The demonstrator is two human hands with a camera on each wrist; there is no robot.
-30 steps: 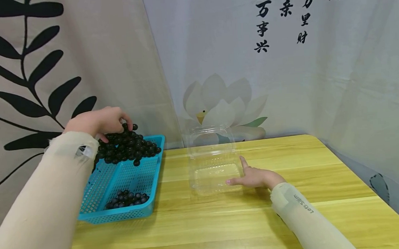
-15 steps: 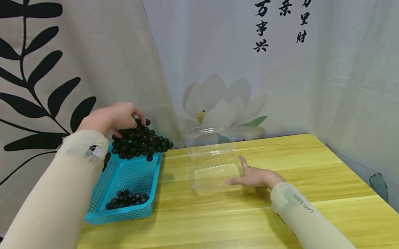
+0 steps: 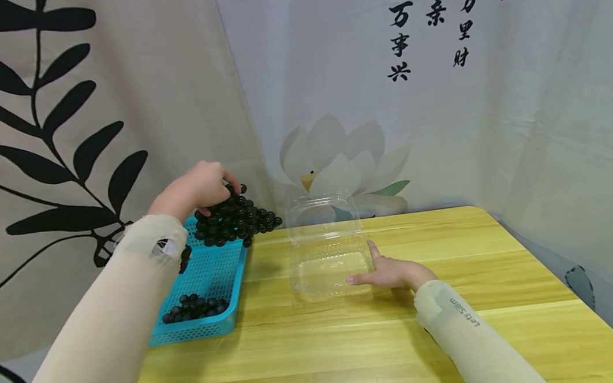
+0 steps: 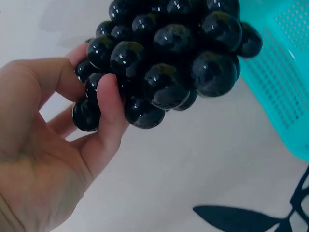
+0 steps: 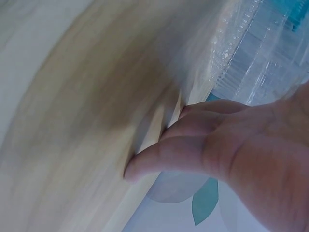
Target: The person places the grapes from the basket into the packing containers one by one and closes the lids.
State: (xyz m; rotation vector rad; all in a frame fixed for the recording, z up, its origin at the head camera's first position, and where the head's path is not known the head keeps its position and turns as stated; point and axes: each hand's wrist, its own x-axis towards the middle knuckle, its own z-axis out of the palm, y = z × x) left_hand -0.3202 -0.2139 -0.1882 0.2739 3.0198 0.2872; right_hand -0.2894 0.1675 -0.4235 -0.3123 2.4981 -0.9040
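A bunch of dark grapes (image 3: 235, 221) hangs from my left hand (image 3: 202, 187), over the far right rim of the blue basket (image 3: 212, 277). In the left wrist view, the fingers and thumb curl round the upper grapes (image 4: 166, 84). A second, smaller cluster of dark grapes (image 3: 195, 307) lies in the basket's near end. My right hand (image 3: 394, 271) rests at the right side of a clear plastic clamshell box (image 3: 328, 265), whose lid stands raised at the back. Seen from the right wrist, the fingers (image 5: 166, 157) are extended and touch the tabletop.
Basket and box stand on a wooden table (image 3: 320, 353), with bare wood between them and in front. Behind the table hangs a printed cloth (image 3: 330, 57). A dark cable (image 3: 4, 372) shows at the lower left.
My left hand has moved right with the bunch of grapes, from over the basket's far part to past its right rim. The right hand and the clear box have stayed put.
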